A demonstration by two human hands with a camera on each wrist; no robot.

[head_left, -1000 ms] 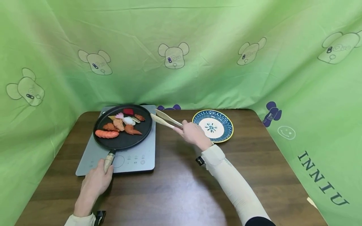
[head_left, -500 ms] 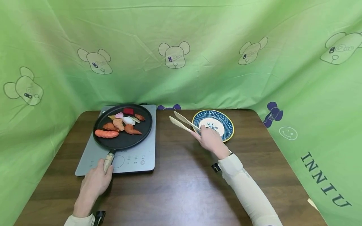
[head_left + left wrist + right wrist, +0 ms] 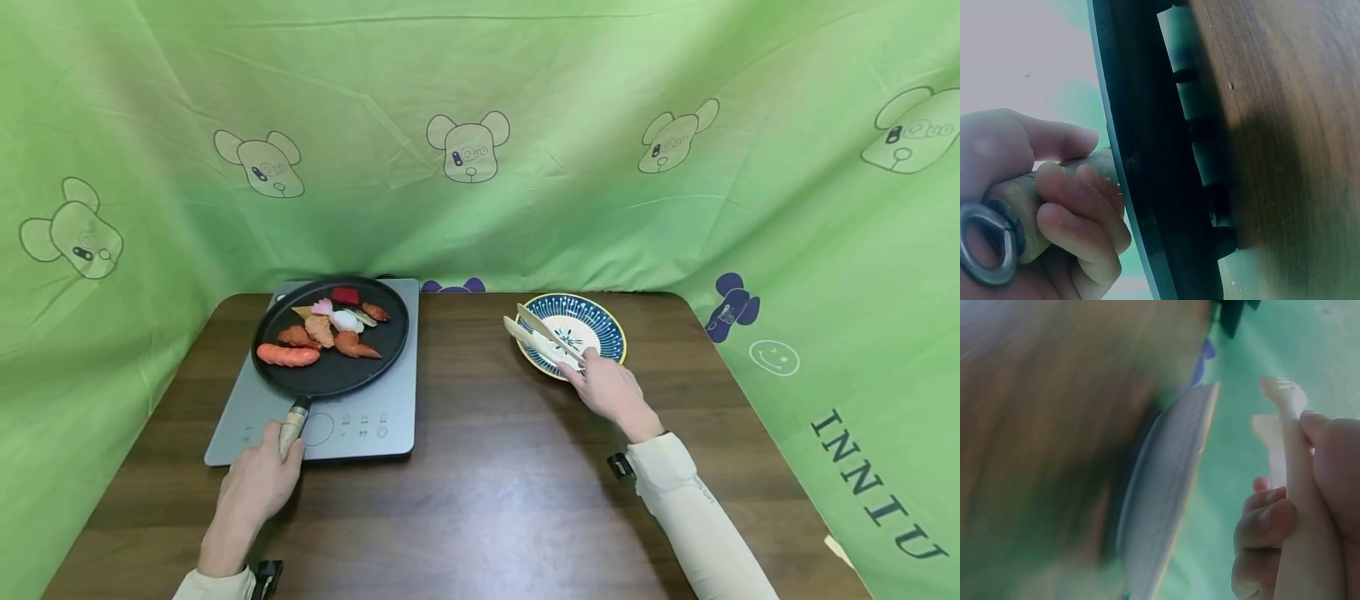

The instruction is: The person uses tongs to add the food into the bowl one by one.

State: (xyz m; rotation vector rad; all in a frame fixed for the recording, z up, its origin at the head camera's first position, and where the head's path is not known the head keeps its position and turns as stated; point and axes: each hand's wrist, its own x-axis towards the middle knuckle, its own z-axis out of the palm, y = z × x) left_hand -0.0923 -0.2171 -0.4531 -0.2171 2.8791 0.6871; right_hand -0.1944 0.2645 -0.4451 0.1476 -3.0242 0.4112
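My left hand [image 3: 258, 479] grips the wood-look handle [image 3: 293, 427] of a round black frying pan [image 3: 330, 380]. In the left wrist view the fingers curl round that handle, which ends in a metal ring [image 3: 1007, 262]. Several food pieces lie in the pan: a scored red sausage [image 3: 288, 355], a brown wing-shaped piece [image 3: 356, 344], a white piece [image 3: 345, 321] and others. My right hand [image 3: 615, 392] holds pale tongs [image 3: 530, 340] above a blue-and-white patterned plate [image 3: 603, 323] with a yellow rim. The tongs' tips are apart, with nothing between them.
Under the pan is a silver-grey induction cooker [image 3: 401, 408] with touch controls along its front. Both cooker and plate stand on a dark brown wooden table [image 3: 480, 517]. A green curtain [image 3: 375, 208] with printed bear heads hangs behind and at the sides.
My right hand has carried the tongs rightward from beside the pan to over the plate. My left hand stays on the pan handle, and the food pieces lie as before.
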